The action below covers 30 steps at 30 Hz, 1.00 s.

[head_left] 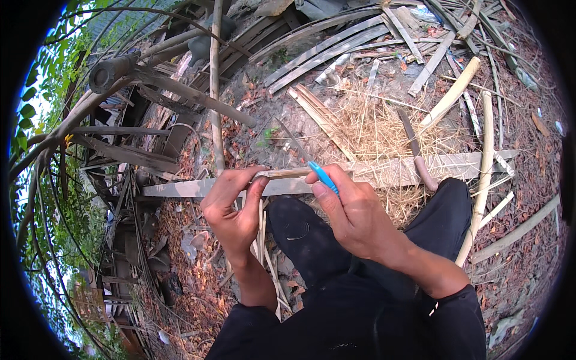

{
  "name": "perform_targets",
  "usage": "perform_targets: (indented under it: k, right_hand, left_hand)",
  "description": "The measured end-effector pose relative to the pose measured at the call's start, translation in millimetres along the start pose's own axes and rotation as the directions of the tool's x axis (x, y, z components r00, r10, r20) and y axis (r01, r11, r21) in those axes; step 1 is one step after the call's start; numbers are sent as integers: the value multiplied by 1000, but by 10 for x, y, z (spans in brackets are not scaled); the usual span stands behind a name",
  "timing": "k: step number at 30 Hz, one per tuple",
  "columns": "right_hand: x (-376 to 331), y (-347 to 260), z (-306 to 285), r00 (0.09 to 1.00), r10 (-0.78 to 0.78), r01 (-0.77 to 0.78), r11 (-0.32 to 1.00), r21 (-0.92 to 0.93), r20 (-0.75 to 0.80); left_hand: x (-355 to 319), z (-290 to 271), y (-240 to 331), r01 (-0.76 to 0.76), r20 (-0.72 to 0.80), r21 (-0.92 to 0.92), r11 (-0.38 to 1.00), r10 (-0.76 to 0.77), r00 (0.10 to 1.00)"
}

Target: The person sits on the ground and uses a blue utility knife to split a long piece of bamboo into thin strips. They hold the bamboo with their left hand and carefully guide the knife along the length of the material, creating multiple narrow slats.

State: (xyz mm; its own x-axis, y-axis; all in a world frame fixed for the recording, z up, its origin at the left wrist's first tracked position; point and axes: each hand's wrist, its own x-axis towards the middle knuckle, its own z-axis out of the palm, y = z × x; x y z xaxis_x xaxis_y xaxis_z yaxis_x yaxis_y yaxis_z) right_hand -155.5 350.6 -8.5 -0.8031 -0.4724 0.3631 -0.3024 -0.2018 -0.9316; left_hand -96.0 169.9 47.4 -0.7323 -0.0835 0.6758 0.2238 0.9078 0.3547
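Observation:
A short strip of wood or split bamboo [287, 174] lies level between my hands. My left hand [231, 207] pinches its left end between thumb and fingers. My right hand [360, 213] is closed around the blue handle of a knife [324, 177], whose thin blade points up and to the left, past the strip. The strip's right end runs behind my right fingers; whether they grip it too, I cannot tell. Just beyond my hands a long plank [198, 188] lies crosswise, in front of my knees.
Pale shavings [375, 129] are heaped beyond and over the plank. A large wood-handled blade [414, 147] rests across them. Bamboo poles [485, 156] lie at the right, split slats [324, 123] farther off. An upright pole [216, 90] and a branch frame [168, 90] stand at the left.

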Motion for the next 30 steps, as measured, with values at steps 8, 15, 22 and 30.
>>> perform_targets:
  k: [8, 15, 22, 30]
  right_hand:
    - [-169, -87, 40, 990, 120, -107, 982, -152, 75]
    - [-198, 28, -15, 991, 116, -97, 970, -223, 71]
    - [-458, 957, -168, 973, 224, -225, 879, -419, -53]
    - [-176, -212, -82, 992, 89, -83, 995, -62, 92]
  left_hand:
    - [-8, 177, 146, -58, -80, 70, 996, 64, 995]
    - [-62, 330, 250, -30, -139, 125, 992, 48, 989]
    - [-78, 340, 269, 4, -138, 55, 998, 3, 990]
    - [-58, 318, 273, 22, -130, 109, 994, -8, 991]
